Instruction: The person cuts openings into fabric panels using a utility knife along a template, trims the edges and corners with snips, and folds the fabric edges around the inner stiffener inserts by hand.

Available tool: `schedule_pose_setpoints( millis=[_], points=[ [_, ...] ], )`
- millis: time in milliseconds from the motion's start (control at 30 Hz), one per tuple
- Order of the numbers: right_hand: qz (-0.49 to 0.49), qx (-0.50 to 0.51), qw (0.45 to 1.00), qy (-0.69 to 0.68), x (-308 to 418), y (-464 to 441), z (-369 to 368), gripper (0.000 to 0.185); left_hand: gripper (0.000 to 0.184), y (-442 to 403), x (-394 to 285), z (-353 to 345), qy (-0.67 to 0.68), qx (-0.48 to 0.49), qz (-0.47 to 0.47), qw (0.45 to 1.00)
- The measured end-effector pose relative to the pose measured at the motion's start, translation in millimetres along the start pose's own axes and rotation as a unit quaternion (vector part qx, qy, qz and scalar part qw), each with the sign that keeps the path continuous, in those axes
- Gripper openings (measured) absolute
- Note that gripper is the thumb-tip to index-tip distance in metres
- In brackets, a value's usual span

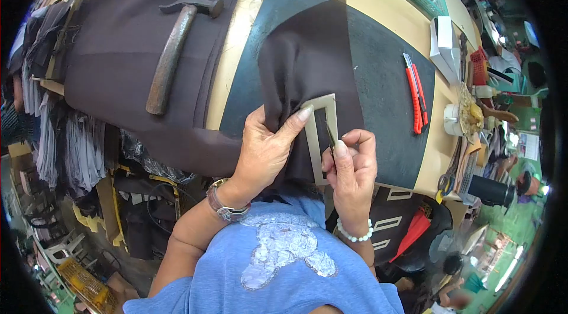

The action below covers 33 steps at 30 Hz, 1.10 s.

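Observation:
Dark brown cloth (313,54) lies bunched and folded over the black cutting mat (384,89). A pale rectangular frame (312,136) is on the cloth, at its near end. My left hand (266,148) pinches the cloth and the frame's upper left corner between thumb and fingers. Beside the frame's right edge, my right hand (352,163) is closed on a small pointed metal tool (331,135). Its tip points up at the frame's opening; my fingers hide the rest, so its exact kind is unclear.
A hammer (171,60) rests on more dark cloth (112,65) at the left. The red utility knife (416,95) lies on the mat's right side. Beyond stand a green plastic basket (441,3) and a white box (445,48). Yellow-handled scissors (442,188) sit at the table's right edge.

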State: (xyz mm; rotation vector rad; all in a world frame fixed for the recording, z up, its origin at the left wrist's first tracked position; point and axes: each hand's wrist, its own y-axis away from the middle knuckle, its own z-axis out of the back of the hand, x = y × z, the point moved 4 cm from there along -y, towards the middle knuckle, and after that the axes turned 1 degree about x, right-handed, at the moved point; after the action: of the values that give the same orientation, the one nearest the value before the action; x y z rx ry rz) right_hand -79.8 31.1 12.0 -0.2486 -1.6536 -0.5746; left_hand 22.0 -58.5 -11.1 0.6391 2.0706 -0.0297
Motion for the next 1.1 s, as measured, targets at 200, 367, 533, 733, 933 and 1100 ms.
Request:
schedule_pose_setpoints(
  millis=[200, 367, 533, 733, 933, 1100],
  points=[
    [-0.037, -0.022, 0.997, -0.059, -19, 14, -4, 0.013, 0.015, 4, 9, -9, -0.003, -0.050, -0.039, 0.998],
    [0.018, -0.053, 0.991, -0.122, -19, 6, -11, 0.012, 0.015, 10, 12, -13, -0.028, -0.056, -0.040, 0.997],
    [0.037, -0.062, 0.988, -0.137, -17, 2, -12, 0.012, 0.013, 9, 8, -18, 0.011, -0.041, -0.051, 0.998],
    [0.035, -0.062, 0.983, -0.167, -14, -2, -12, 0.013, 0.012, 10, 2, -22, 0.050, -0.015, -0.029, 0.998],
    [0.051, -0.054, 0.984, -0.165, -16, -2, -13, 0.014, 0.014, 10, 6, -13, 0.027, -0.034, -0.026, 0.999],
    [0.055, -0.067, 0.984, -0.156, -18, -2, -12, 0.015, 0.016, 10, 6, -12, 0.027, -0.022, -0.028, 0.999]
  ],
)
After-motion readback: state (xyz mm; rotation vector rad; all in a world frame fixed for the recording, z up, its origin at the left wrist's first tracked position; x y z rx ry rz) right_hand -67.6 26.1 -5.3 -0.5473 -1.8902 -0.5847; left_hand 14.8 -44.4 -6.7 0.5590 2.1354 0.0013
